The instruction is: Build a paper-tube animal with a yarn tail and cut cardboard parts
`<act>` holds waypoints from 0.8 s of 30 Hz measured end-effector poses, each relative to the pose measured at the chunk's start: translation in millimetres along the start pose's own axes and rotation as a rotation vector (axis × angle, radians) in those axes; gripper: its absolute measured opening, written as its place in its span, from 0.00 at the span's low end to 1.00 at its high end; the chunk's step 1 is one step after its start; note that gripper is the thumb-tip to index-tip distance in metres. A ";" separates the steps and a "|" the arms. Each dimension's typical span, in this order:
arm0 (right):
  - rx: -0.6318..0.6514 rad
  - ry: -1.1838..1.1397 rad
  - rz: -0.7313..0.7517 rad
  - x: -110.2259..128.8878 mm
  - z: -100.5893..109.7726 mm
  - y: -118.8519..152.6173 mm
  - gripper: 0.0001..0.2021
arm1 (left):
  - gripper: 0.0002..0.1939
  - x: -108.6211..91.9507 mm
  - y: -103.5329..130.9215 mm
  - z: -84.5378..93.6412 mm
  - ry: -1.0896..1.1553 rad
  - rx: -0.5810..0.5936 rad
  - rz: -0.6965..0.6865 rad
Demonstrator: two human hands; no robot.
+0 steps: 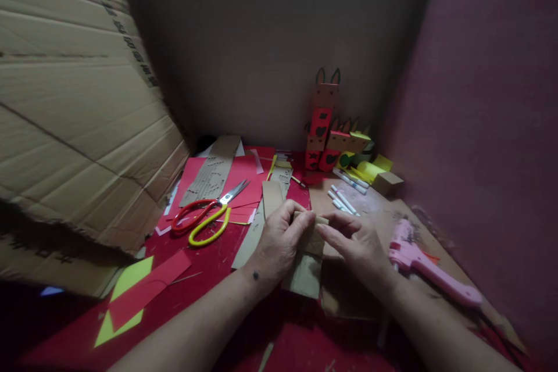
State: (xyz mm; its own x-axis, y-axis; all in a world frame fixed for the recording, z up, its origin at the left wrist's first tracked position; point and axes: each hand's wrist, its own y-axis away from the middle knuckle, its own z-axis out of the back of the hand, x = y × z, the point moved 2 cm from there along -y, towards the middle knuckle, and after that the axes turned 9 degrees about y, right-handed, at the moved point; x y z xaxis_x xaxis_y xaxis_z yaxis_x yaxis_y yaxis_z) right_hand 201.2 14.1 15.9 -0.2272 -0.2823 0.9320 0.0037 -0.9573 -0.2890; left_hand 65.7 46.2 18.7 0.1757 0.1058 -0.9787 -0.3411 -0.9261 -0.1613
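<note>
My left hand (pixel 279 239) pinches the left edge of a small cardboard piece (pixel 310 238) between thumb and fingers. On its right edge, my right hand (pixel 355 241) holds the same piece with thumb and forefinger. Below it a greyish cardboard strip (pixel 304 276) extends toward me. Another cardboard strip (pixel 272 196) lies just behind my left hand. Scissors (pixel 208 215) with one red and one yellow handle lie partly open to the left, on red paper. To the right of my right hand rests a pink glue gun (pixel 431 270).
Small cardboard-and-paper figures with ears (pixel 321 122) stand at the back. Markers (pixel 344 200) lie in front of them, near a small brown box (pixel 387 183). Red and yellow paper strips (pixel 146 285) lie at the left front. A big cardboard sheet (pixel 78 99) rises at the left; walls enclose the back and right.
</note>
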 end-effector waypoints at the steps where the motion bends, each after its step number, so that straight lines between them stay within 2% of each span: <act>1: -0.023 0.021 -0.008 0.2 -0.7 -0.1 0.07 | 0.12 -0.3 0.5 -0.5 0.004 0.005 -0.007; 4: -0.060 0.035 -0.037 0.3 -2.6 -1.5 0.09 | 0.12 -0.8 1.1 -1.1 0.043 0.011 -0.010; 10: -0.055 0.006 -0.054 1.9 -4.5 -3.1 0.12 | 0.12 1.7 -2.6 2.0 0.117 0.017 0.053; 15: -0.076 0.016 -0.084 1.2 -2.8 -2.3 0.13 | 0.17 0.3 -6.7 6.0 0.149 0.039 0.059; 20: -0.137 0.032 -0.104 -0.7 1.9 -2.7 0.13 | 0.12 -1.4 -7.5 5.8 0.108 0.109 0.038; 24: -0.136 0.101 -0.073 -2.1 0.0 -3.1 0.15 | 0.14 3.7 -9.0 4.8 0.074 0.066 0.031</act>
State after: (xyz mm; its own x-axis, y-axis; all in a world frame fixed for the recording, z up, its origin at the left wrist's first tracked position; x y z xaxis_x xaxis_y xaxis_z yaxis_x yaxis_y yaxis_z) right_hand 201.7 17.6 14.9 -0.3190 -0.1976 0.9269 -0.1467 -0.9559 -0.2543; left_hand 65.0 56.6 16.0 0.2308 0.0478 -0.9718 -0.4071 -0.9024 -0.1410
